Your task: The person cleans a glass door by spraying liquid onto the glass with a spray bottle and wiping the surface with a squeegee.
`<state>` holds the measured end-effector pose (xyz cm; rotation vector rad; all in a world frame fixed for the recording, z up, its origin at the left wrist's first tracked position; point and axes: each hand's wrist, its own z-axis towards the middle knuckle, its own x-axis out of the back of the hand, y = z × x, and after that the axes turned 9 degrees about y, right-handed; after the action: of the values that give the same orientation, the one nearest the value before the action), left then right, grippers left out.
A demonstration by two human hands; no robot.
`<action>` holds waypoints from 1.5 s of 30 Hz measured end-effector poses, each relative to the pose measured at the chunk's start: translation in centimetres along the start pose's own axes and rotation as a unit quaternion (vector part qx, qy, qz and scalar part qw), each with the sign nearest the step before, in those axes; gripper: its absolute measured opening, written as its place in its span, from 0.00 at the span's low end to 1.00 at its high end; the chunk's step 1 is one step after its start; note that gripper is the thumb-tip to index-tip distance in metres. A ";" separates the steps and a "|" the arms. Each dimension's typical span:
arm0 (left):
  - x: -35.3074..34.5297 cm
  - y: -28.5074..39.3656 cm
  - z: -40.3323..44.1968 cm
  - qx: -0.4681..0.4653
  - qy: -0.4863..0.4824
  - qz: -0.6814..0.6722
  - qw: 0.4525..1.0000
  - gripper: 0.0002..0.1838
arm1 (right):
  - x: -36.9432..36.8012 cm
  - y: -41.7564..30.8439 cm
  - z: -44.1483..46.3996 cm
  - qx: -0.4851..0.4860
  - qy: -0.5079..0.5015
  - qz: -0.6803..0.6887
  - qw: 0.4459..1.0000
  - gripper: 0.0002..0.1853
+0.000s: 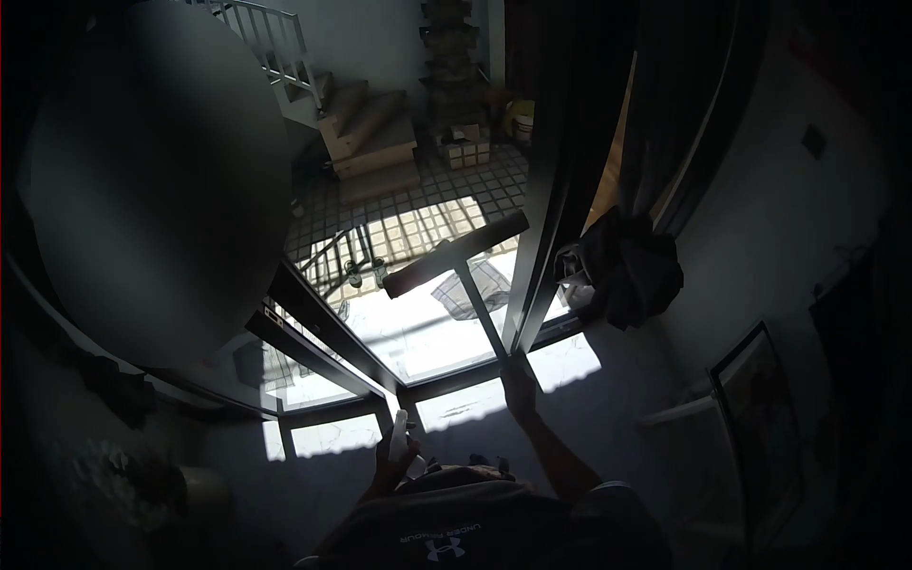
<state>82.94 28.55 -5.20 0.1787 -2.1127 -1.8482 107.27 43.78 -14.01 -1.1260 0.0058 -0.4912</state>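
Note:
My right hand (519, 388) is wrapped round the handle of a long-handled squeegee (458, 255). Its wide dark head is raised and tilted in front of the glass door (446, 356), and I cannot tell whether it touches the pane. Low in front of my body, my left hand (389, 467) grips a white spray bottle (399, 434), nozzle end up. Dark door frames (332, 328) stand to the left of the squeegee. Bright sunlight washes out the floor seen beyond the glass.
A large blurred grey round shape (161, 190) covers the upper left. Dark cloth or a bag (632, 271) hangs at the right, above a leaning framed panel (760, 437). Beyond the door are stairs (370, 142) and a box (465, 150). Flowers (128, 484) stand lower left.

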 end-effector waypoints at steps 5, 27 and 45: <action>2.2 -1.1 1.5 -0.040 -0.044 0.054 0.997 0.23 | -4.8 -5.5 3.6 0.007 -0.020 0.041 0.999 0.17; 23.0 -3.1 2.1 -0.013 0.032 0.050 0.998 0.20 | -17.3 -5.7 -10.9 -0.050 0.031 -0.066 0.996 0.14; 27.3 -4.1 2.1 0.008 -0.051 0.100 0.994 0.22 | -16.0 2.7 -23.6 -0.198 -0.175 -0.311 0.913 0.17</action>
<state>56.14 21.54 -5.07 -0.1240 -2.1252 -1.7582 88.11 30.41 -30.59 -1.6082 -0.6076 -0.8718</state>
